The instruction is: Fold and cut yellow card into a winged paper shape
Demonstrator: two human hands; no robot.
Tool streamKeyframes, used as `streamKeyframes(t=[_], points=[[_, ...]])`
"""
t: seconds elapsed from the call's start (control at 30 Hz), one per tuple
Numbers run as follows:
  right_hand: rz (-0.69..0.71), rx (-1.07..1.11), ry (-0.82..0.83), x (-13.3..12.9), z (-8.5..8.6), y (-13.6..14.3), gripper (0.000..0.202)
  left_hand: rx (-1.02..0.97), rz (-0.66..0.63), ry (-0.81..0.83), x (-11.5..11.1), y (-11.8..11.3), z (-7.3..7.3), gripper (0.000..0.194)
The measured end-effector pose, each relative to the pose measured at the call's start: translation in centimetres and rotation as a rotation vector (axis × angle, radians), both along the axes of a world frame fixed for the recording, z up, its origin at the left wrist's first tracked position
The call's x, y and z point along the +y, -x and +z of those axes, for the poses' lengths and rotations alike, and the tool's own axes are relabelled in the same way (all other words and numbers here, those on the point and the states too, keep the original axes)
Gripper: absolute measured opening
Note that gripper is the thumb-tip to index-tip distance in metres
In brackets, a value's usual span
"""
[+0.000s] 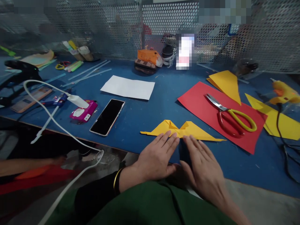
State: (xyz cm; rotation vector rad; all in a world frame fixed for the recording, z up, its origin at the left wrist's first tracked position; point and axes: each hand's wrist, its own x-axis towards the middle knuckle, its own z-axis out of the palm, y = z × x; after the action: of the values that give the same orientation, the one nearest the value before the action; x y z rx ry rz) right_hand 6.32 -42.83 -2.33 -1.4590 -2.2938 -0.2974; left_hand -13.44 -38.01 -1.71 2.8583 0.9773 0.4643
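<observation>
A folded yellow paper (197,130) lies on the blue table (131,125), wide and low, with thin pointed ends at both sides and two raised peaks near its middle. My left hand (158,156) rests flat, its fingertips on the paper's lower edge left of centre. Beside it, my right hand (205,165) lies with fingers stretched, its fingertips touching the same edge right of centre. Neither hand grips anything. Scissors with one red and one yellow handle (223,109) lie on a red sheet (197,97) to the right.
A phone (107,117), a white sheet (128,87) and a magenta power socket (84,111) with a white cable are at the left. Yellow papers (226,81) and a yellow glue gun (284,92) lie right. Another person's arm (30,167) shows lower left.
</observation>
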Motion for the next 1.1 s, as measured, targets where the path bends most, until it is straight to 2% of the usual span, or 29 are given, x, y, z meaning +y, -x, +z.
streamKeyframes(t=[0.07, 0.13, 0.3, 0.43, 0.53, 0.67, 0.73, 0.8, 0.9, 1.0, 1.1], points=[[0.039, 0.014, -0.007, 0.1, 0.0, 1.0, 0.066, -0.002, 0.000, 0.015, 0.0, 0.0, 0.0, 0.073], [0.018, 0.020, -0.030, 0.1, -0.1, 1.1, 0.062, 0.002, -0.005, 0.016, 0.1, 0.1, 0.1, 0.072], [-0.126, 0.008, -0.024, 0.1, -0.1, -2.2, 0.053, 0.010, -0.010, -0.033, 0.2, 0.2, 0.3, 0.075], [-0.221, -0.017, -0.024, 0.0, -0.1, -4.6, 0.053, 0.040, -0.021, -0.054, 0.3, 0.3, 0.2, 0.086], [-0.206, -0.014, -0.037, -0.1, 0.0, -4.8, 0.051, 0.060, -0.026, -0.073, 0.4, 0.3, 0.1, 0.094], [-0.216, -0.014, -0.035, 0.0, 0.2, -4.3, 0.051, 0.041, -0.006, -0.093, 0.5, 0.9, 0.5, 0.091], [-0.237, -0.019, -0.027, 0.1, 0.4, -4.3, 0.052, 0.011, 0.029, -0.115, 0.8, 1.5, 0.7, 0.082], [-0.238, -0.048, -0.028, 0.4, 0.7, -4.6, 0.047, -0.026, 0.080, -0.144, 1.2, 2.3, 1.1, 0.058], [-0.124, -0.152, -0.064, 1.3, 1.5, -5.6, 0.034, -0.093, 0.128, -0.180, 2.3, 3.2, 1.5, 0.028], [0.061, -0.271, -0.104, 2.8, 2.3, -6.2, 0.032, -0.099, 0.108, -0.212, 3.7, 3.3, 1.8, 0.019], [0.137, -0.350, -0.133, 4.7, 2.8, -5.9, 0.033, -0.038, 0.144, -0.287, 5.2, 2.7, 2.0, 0.018]])
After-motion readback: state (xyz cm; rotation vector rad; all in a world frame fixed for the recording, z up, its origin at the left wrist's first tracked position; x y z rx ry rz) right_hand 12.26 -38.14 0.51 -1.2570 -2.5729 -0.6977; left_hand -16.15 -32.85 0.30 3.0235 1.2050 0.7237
